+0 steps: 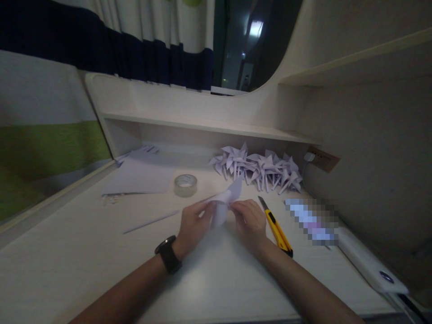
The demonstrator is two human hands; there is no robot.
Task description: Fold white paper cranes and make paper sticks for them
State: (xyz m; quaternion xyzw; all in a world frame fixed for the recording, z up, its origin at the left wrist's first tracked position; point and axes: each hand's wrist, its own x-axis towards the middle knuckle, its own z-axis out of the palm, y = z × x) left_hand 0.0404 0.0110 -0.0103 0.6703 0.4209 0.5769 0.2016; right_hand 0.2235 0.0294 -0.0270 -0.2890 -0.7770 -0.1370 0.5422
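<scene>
A folded sheet of white paper [222, 202] is held up between my two hands, above the middle of the desk. My left hand [195, 227] pinches its left side, thumb in front. On the other side my right hand [249, 220] grips the paper's edge with the fingertips. One corner of the sheet points up and to the right. A thin rolled paper stick [150, 222] lies to the left of my left hand. Close to my right hand rests a yellow utility knife [277, 231] with its blade out.
Several white paper pinwheels [259, 166] are heaped at the back right. A roll of clear tape [185, 185] stands behind my left hand, right of a stack of white paper [141, 173]. A blurred-out screen [310, 220] and a white device [371, 261] line the right side.
</scene>
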